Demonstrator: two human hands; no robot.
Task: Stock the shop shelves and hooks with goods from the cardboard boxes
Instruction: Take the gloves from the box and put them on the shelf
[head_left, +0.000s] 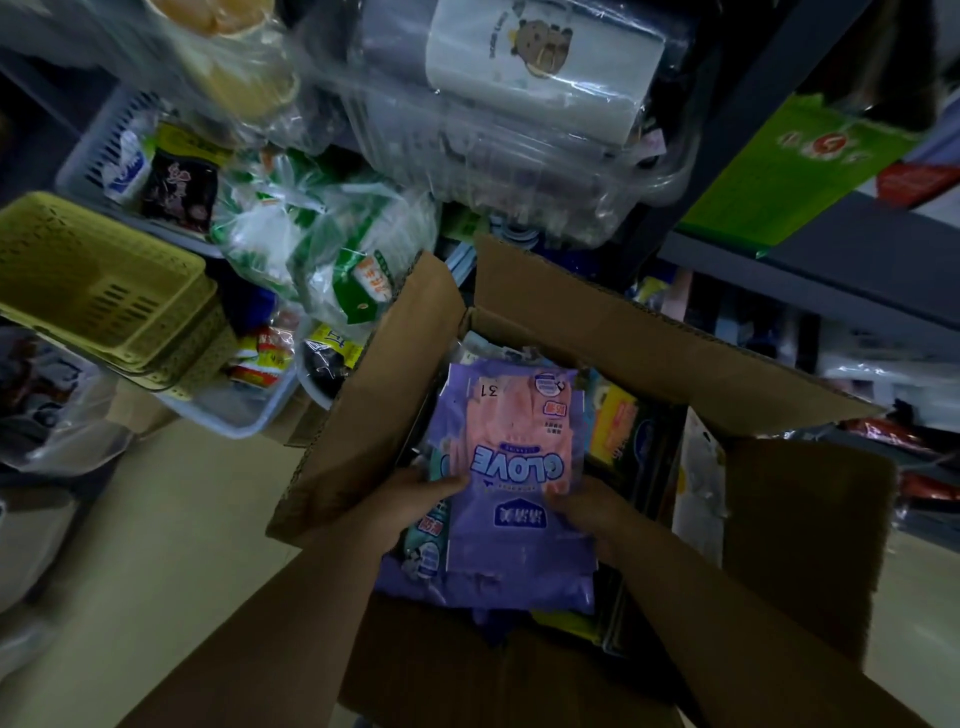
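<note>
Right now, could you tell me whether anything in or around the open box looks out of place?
Nothing looks damaged or spilled. The purple glove pack, held by the left hand and right hand over the cardboard box, reads upside down.

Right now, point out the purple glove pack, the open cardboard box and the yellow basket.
purple glove pack (511, 467): head view, on the GLOVE lettering.
open cardboard box (379, 384): head view, left flap.
yellow basket (98, 270): head view, slotted side wall.
</note>
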